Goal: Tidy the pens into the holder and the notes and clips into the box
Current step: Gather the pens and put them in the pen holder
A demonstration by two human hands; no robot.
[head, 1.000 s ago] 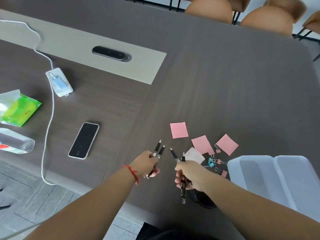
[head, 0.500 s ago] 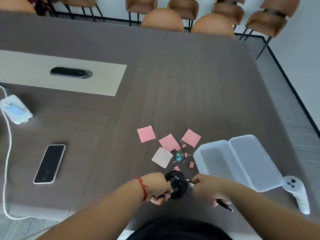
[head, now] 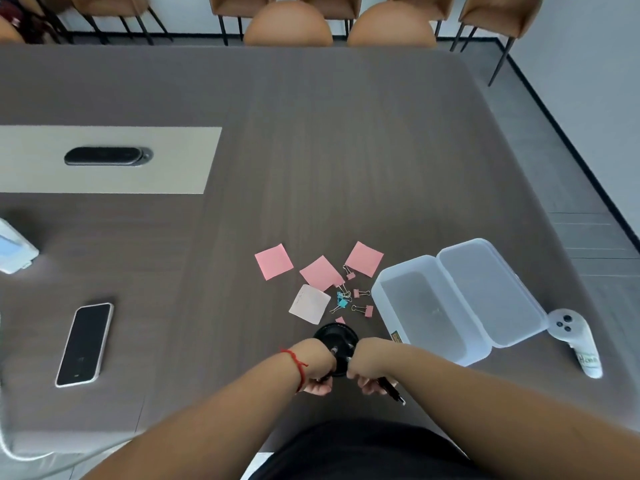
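The pen holder (head: pixel 335 336) is standing at the near edge of the table (head: pixel 311 150), with the left hand (head: pixel 317 367) and right hand (head: pixel 369 367) sitting either side of it. Just beyond it the notes (head: pixel 320 271) and clips (head: pixel 349 296) are lying scattered. The open box (head: pixel 460 299) is lying to their right, a controller (head: pixel 575 341) further right. A phone (head: pixel 85 344) is lying well to the left, and a charger (head: pixel 14 251) is sitting at the far left edge.

Both hands cover the near half of the black pen holder (head: pixel 335 336). The pens in the left hand (head: pixel 317 367) are mostly hidden. The white charger (head: pixel 15 252) is cut off at the left edge.
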